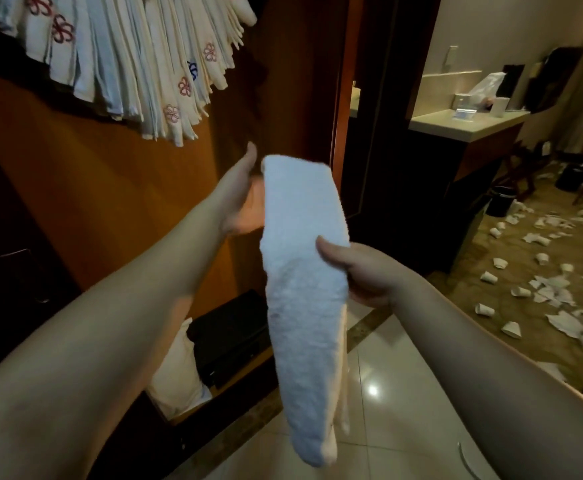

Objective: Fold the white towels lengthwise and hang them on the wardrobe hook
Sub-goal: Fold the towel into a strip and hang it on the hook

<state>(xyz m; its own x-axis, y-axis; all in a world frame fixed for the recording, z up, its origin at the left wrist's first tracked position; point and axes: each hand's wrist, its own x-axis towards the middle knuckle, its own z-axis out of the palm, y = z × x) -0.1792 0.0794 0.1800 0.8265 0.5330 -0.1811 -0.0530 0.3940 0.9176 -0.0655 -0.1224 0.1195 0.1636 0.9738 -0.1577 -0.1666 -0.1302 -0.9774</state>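
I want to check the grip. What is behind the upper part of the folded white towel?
The left hand lies flat behind the towel, palm toward it. Its fingers are mostly covered.

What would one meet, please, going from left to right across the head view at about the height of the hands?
Wardrobe panel → left hand → folded white towel → right hand → dark cabinet under the counter → black bin → scattered paper cups on the floor.
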